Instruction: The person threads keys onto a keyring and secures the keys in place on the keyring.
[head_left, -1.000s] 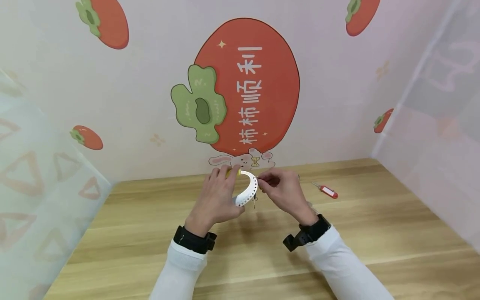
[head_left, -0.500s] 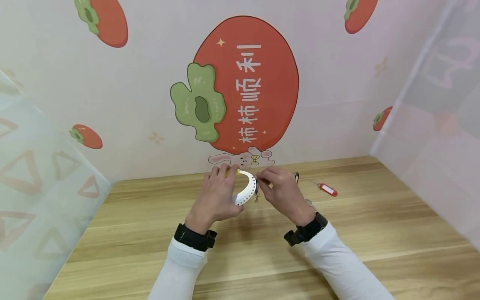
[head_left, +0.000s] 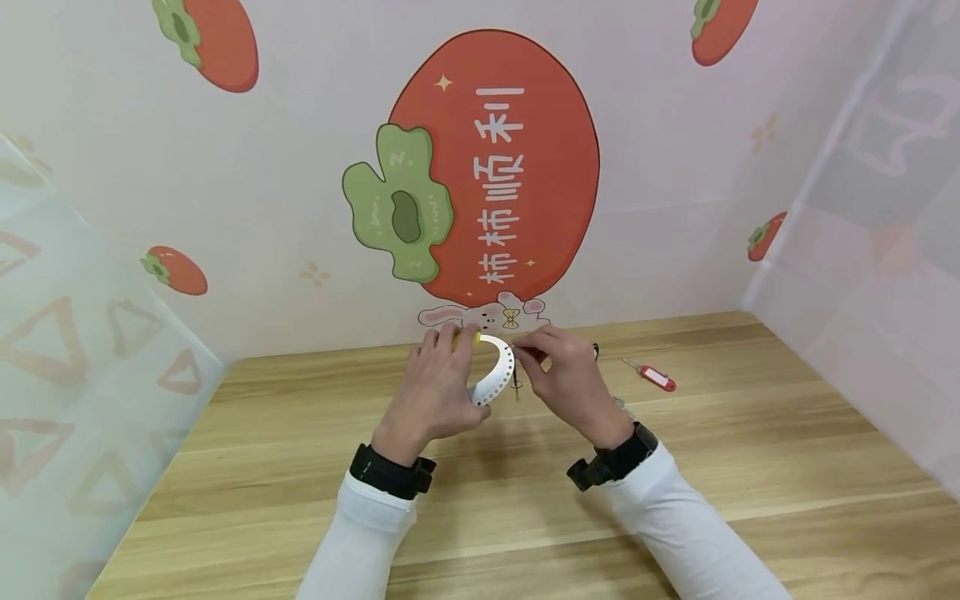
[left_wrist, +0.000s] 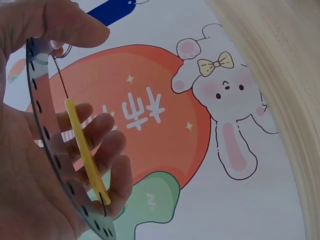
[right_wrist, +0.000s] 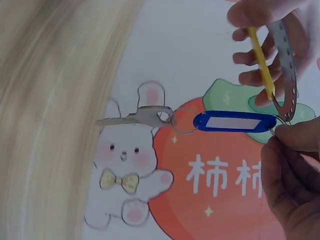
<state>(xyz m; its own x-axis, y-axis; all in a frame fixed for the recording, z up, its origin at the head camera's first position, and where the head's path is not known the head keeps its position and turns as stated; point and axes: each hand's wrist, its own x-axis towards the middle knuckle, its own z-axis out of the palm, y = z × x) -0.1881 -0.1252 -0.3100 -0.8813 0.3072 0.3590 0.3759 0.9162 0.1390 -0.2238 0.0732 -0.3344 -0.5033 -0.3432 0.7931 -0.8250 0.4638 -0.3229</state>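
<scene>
My left hand (head_left: pixel 431 396) grips a curved metal key holder (head_left: pixel 495 382) with a row of holes and a yellow bar (left_wrist: pixel 86 150). Beside its outer edge, my right hand (head_left: pixel 572 385) pinches a small wire ring (right_wrist: pixel 281 120) at the end of a blue key tag (right_wrist: pixel 235 121). A silver key (right_wrist: pixel 150 116) hangs from the tag's other end by a second ring. The pinched ring meets the holder's edge near a hole in the right wrist view; whether it passes through, I cannot tell. In the head view the tag appears thin and dark.
On the wooden table (head_left: pixel 300 500), a red key tag (head_left: pixel 657 378) with a key lies to the right. A dark looped thing (head_left: pixel 596 351) and a silver key (head_left: pixel 622 406) show partly behind the right hand. A printed wall (head_left: pixel 285 192) stands close behind.
The right hand stays at the holder's edge, its fingertips a little higher now. The hanging tag and key have swung and turned. The left hand keeps its grip with little movement.
</scene>
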